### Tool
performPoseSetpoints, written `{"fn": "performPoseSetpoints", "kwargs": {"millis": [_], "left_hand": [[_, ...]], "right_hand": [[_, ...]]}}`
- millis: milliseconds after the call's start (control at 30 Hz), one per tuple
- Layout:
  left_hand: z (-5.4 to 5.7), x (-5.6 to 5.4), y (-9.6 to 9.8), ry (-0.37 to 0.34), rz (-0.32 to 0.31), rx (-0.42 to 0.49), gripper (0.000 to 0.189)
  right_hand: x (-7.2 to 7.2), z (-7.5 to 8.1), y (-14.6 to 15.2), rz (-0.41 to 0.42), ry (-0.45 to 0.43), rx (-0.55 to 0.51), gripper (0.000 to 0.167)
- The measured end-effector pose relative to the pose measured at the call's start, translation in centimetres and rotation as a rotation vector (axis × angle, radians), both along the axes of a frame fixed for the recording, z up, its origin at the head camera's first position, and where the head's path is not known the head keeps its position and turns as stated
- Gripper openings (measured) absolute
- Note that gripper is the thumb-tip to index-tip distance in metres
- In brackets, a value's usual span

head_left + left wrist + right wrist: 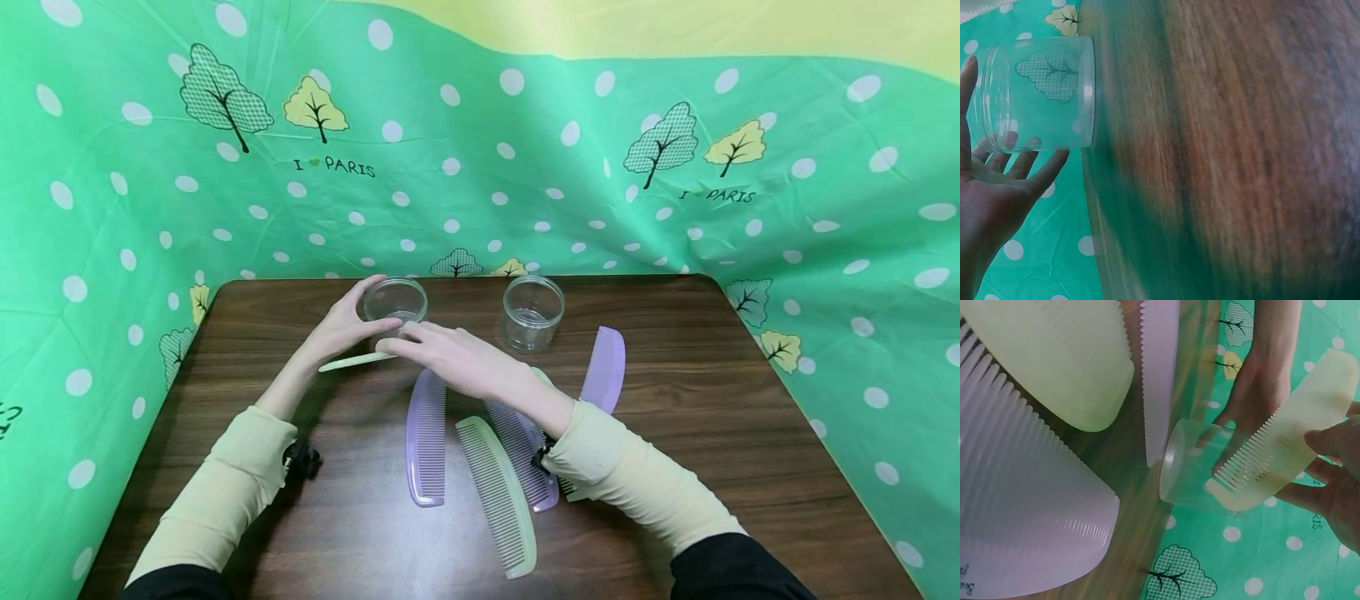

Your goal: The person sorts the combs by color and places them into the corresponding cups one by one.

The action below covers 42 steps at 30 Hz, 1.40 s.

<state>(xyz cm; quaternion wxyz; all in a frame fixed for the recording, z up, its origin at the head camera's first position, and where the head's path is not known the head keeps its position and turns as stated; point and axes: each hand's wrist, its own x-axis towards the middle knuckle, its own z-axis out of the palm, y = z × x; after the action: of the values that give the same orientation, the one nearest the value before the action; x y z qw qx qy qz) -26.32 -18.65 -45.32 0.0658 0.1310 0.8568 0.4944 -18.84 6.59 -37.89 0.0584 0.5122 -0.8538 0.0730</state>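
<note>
At the back left of the table, my left hand (345, 325) holds a clear glass-like jar (396, 302), fingers round its far side and thumb at the front. In the left wrist view, the fingers of that hand (997, 194) lie along the wall of the upright jar (1047, 94). My right hand (465, 358) pinches a pale green comb (356, 361) between thumb and fingers, just in front of the jar. The right wrist view has this comb (1291, 437) tilted, teeth side toward the left hand, overlapping the jar (1188, 465); I cannot tell whether they touch.
A second clear jar (532, 315) stands to the right at the back. Purple combs (426, 437) (604, 367) and a green comb (498, 500) lie on the brown table (750, 467), some partly under my right forearm. A green dotted cloth (480, 167) hangs behind.
</note>
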Motion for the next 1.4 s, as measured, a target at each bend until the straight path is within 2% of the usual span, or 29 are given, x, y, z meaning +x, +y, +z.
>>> {"fn": "performPoseSetpoints", "kwargs": {"millis": [333, 500, 633, 733, 1000, 1100, 1167, 1300, 1400], "left_hand": [[0.5, 0.3, 0.0, 0.003, -0.016, 0.001, 0.084], [0.7, 0.5, 0.0, -0.004, -0.027, 0.038, 0.089], [2.2, 1.5, 0.6, -0.075, -0.023, 0.082, 0.092], [3.0, 2.0, 1.0, -0.089, -0.014, 0.07, 0.091], [0.4, 0.7, 0.5, -0.007, -0.037, 0.072, 0.091], [0.2, 0.7, 0.4, 0.02, -0.046, 0.045, 0.09], [0.2, 0.8, 0.4, 0.026, -0.032, 0.015, 0.089], [0.3, 1.2, 0.4, 0.004, -0.004, -0.012, 0.089], [0.3, 1.3, 0.4, -0.014, -0.007, -0.013, 0.091]], "right_hand": [[-0.9, 0.6, 0.6, -0.008, -0.037, -0.171, 0.066], [-1.4, 1.0, 1.0, -0.002, -0.079, -0.24, 0.053], [-1.8, 1.0, 1.3, 0.004, -0.094, -0.271, 0.044], [-2.0, 1.1, 1.4, 0.002, -0.095, -0.278, 0.043], [-2.1, 1.8, 1.6, -0.039, -0.142, -0.312, 0.044], [-2.1, 2.1, 1.7, -0.059, -0.174, -0.334, 0.044], [-2.1, 2.2, 1.7, -0.067, -0.186, -0.353, 0.043], [-2.1, 2.5, 1.7, -0.075, -0.178, -0.384, 0.04], [-2.1, 2.5, 1.7, -0.08, -0.146, -0.41, 0.039]]}}
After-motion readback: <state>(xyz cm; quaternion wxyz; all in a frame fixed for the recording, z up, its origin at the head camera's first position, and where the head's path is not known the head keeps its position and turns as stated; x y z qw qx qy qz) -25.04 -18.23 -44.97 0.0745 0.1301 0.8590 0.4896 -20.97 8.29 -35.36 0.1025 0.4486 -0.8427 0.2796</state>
